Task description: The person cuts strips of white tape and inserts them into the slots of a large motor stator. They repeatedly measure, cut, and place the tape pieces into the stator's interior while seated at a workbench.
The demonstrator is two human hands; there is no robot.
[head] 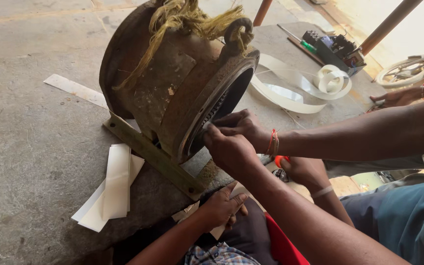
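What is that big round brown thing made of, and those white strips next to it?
The big round housing looks like cast metal, probably iron: its surface is rough, dull and rust-brown, with a brighter machined rim. The white strips look like thin, smooth paper or plastic sheet, since they fold and curl flat; which one is unclear.

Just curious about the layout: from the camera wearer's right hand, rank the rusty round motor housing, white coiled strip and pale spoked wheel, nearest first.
1. Rusty round motor housing, against the right hand.
2. White coiled strip, behind, rightward.
3. Pale spoked wheel, far right.
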